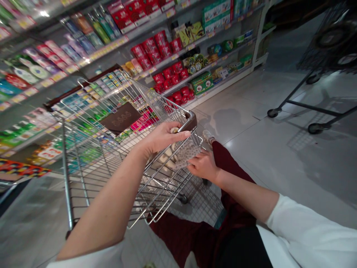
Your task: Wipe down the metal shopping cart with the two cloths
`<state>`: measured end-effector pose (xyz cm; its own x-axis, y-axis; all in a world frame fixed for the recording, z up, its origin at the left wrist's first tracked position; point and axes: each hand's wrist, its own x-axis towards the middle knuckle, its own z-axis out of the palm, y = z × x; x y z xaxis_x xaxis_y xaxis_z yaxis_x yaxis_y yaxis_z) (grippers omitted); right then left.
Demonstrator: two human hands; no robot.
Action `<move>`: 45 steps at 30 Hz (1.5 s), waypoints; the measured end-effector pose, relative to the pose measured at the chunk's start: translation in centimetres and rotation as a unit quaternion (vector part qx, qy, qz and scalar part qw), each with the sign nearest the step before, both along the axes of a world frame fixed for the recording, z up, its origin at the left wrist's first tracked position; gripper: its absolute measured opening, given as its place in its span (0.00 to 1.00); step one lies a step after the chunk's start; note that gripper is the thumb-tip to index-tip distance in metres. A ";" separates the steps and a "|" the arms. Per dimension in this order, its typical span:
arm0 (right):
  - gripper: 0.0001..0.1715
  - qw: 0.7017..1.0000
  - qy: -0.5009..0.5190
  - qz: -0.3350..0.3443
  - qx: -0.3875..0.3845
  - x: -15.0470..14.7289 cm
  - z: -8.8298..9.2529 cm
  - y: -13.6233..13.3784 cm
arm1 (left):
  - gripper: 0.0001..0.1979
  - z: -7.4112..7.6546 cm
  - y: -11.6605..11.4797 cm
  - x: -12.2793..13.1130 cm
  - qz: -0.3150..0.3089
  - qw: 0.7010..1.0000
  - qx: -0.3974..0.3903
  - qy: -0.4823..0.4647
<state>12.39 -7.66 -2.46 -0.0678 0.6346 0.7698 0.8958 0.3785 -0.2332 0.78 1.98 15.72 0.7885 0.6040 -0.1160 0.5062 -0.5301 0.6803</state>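
Note:
A metal shopping cart [67,167] stands tilted across the view in front of me. My left hand [166,136] is closed over its top rim near the brown corner piece [192,121], with the thumb stretched along the rim. A small white and gold thing [174,130] shows under that hand. Lower and to the right, my right hand [205,165] has its fingers curled on the edge of a pale grey patterned sheet [186,153] at the cart's wire end. Behind the wires lie beige, rounded things [166,158] whose kind I cannot make out.
Store shelves [111,46] with bottles, red tubs [154,48] and boxes run along the far side. A brown panel [120,118] is on the cart's far side. At the right stands another wheeled cart [315,108] on the tiled floor [251,149]. My legs [231,160] are close beneath.

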 end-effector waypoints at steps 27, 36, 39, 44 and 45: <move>0.08 0.998 -0.006 0.037 0.054 -0.5 -1.6 0.1 | 0.25 0.2 0.4 0.3 -0.003 1.000 0.010 0.006; 0.07 0.979 0.161 -0.001 0.127 2.8 4.3 -0.6 | 0.24 -0.1 0.7 0.2 -0.017 1.000 0.017 -0.005; 0.07 0.968 0.199 -0.060 0.143 4.3 8.1 0.9 | 0.26 -0.4 1.1 0.2 -0.022 1.000 0.020 -0.005; 0.13 0.994 0.106 -0.036 0.018 5.0 12.4 3.9 | 0.39 -1.1 1.9 0.1 -0.027 0.996 -0.008 -0.080; 0.12 0.996 0.081 -0.029 -0.013 5.0 13.0 4.1 | 0.42 -1.2 2.0 0.2 -0.022 0.994 -0.018 -0.105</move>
